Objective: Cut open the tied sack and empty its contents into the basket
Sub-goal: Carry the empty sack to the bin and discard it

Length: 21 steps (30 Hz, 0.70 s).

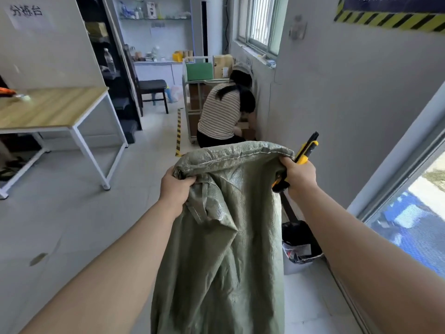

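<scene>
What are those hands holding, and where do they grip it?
The left hand and right hand grip the green sack at its upper corners; the right hand also clasps a yellow utility knife by its handle.

- Left hand [177,186]: bare, with its back and knuckles showing.
- Right hand [301,174]: bare likewise.
- Left forearm [108,261]: bare from the wrist to the near left edge.
- Right forearm [361,237]: bare from the wrist to the near right edge.
</scene>
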Available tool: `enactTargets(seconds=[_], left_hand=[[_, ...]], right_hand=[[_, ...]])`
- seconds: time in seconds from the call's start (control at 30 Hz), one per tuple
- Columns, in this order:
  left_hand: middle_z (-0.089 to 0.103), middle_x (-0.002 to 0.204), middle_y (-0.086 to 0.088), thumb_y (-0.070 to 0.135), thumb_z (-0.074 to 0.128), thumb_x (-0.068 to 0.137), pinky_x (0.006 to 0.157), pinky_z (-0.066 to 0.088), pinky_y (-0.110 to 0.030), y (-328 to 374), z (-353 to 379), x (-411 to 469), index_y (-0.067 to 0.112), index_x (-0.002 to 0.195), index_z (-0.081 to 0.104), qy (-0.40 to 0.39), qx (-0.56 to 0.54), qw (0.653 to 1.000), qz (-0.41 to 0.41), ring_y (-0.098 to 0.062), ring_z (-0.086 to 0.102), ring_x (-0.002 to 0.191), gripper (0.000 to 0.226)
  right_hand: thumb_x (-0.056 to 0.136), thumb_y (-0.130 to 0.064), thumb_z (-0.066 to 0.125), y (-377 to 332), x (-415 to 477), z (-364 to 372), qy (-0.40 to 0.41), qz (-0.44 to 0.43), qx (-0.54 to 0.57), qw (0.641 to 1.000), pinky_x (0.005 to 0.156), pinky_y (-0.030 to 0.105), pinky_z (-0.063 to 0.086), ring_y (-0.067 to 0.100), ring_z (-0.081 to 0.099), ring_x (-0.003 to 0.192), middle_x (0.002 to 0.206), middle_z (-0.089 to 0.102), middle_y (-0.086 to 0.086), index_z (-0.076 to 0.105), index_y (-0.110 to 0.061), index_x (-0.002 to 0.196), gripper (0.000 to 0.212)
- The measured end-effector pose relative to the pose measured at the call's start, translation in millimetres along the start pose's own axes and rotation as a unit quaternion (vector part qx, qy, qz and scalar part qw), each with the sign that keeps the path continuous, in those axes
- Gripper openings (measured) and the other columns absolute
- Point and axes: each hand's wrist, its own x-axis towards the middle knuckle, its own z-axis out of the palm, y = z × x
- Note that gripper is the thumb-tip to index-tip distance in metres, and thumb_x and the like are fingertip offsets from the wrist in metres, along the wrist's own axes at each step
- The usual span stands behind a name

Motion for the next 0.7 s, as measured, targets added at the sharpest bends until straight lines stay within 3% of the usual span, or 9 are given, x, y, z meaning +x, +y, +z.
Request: enactTargets(seconds=[0.07, 0.2, 0.37, 0.6, 0.7], left_hand=[[0.068, 0.098, -0.003, 0.005, 0.071, 0.079, 0.088, 0.055, -0.044, 10, 6, 33, 0.021, 0.106, 0.060, -0.017, -0.001, 1.000, 0.003, -0.028, 0.066, 0.095, 0.034], [0.069, 0.104, -0.008, 0.007, 0.072, 0.079, 0.089, 0.054, -0.045, 29, 17, 91, 0.018, 0.108, 0.060, -0.052, -0.002, 0.999, -0.002, -0.028, 0.066, 0.094, 0.033], [0.071, 0.107, -0.009, 0.012, 0.081, 0.072, 0.091, 0.054, -0.044, 31, 30, 136, 0.013, 0.116, 0.063, -0.108, -0.028, 0.993, -0.040, -0.027, 0.068, 0.097, 0.048], [0.072, 0.105, -0.011, 0.016, 0.083, 0.070, 0.093, 0.053, -0.049, 6, 51, 176, 0.013, 0.111, 0.066, -0.106, -0.019, 0.992, -0.069, -0.030, 0.068, 0.097, 0.045], [0.072, 0.102, -0.011, 0.018, 0.083, 0.069, 0.092, 0.053, -0.049, -24, 59, 180, 0.017, 0.100, 0.068, -0.090, -0.006, 0.990, -0.104, -0.032, 0.069, 0.095, 0.035]], right_hand=[[0.084, -0.014, 0.069, -8, 19, 18, 0.016, 0.002, 0.002, 1.000, 0.070, 0.040, 0.053, 0.024, 0.059, 0.065, 0.067, 0.059, 0.003, 0.052, -0.015, 0.069, 0.022], [0.086, -0.013, 0.067, -16, 50, 47, 0.034, -0.008, 0.015, 0.999, 0.053, 0.028, 0.048, 0.018, 0.057, 0.057, 0.066, 0.058, 0.002, 0.053, -0.014, 0.073, 0.019], [0.083, -0.016, 0.070, -7, 84, 68, 0.035, 0.007, 0.012, 0.999, 0.072, 0.041, 0.056, 0.022, 0.063, 0.067, 0.071, 0.064, 0.004, 0.057, -0.012, 0.077, 0.015], [0.081, -0.015, 0.074, 28, 126, 78, 0.005, 0.029, -0.005, 1.000, 0.079, 0.044, 0.058, 0.027, 0.068, 0.075, 0.076, 0.069, 0.006, 0.062, -0.013, 0.077, 0.012], [0.077, -0.018, 0.077, 61, 138, 77, -0.013, 0.064, -0.014, 0.998, 0.078, 0.049, 0.059, 0.034, 0.071, 0.081, 0.082, 0.073, 0.013, 0.065, -0.011, 0.079, 0.014]])
